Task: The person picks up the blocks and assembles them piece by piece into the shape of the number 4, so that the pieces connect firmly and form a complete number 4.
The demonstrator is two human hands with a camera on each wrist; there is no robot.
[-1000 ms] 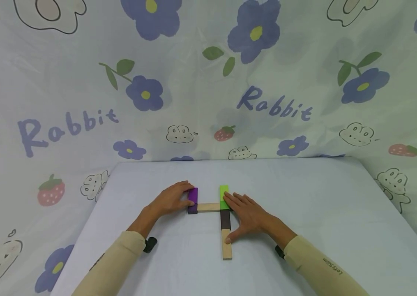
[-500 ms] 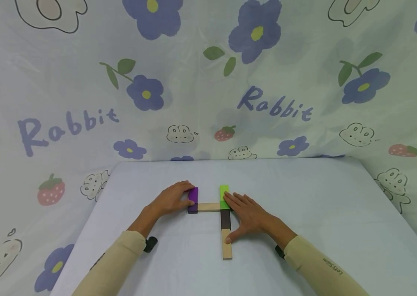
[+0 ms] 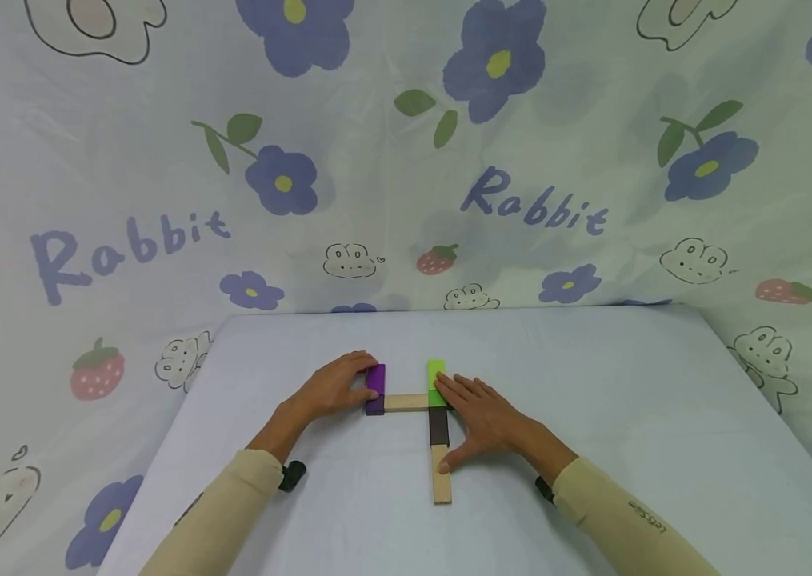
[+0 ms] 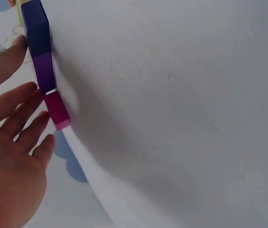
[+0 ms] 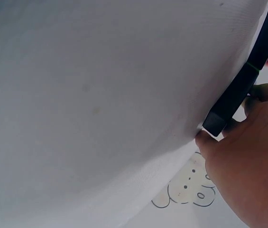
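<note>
In the head view, several small coloured wooden blocks lie joined in lines. My left hand [image 3: 334,388] is at the purple block [image 3: 375,380], thumb near its close end and index fingertip at its far end, fingers loosely bent. A pink block [image 4: 57,110], hidden by this hand in the head view, shows in the left wrist view. My right hand [image 3: 485,420] is spread over the other line: fingertips on the green block [image 3: 437,376], thumb on the plain wood block [image 3: 442,484]. Between these lies a dark block [image 3: 438,426]. Another plain wood block [image 3: 406,403] links purple and green.
A white cloth covers the table [image 3: 593,376]. Behind it hangs a sheet [image 3: 391,160] printed with flowers, rabbits and strawberries. In the right wrist view, black-looking blocks [image 5: 235,92] run past the right hand. Both forearms wear beige sleeves [image 3: 214,516] with small dark devices at the wrists.
</note>
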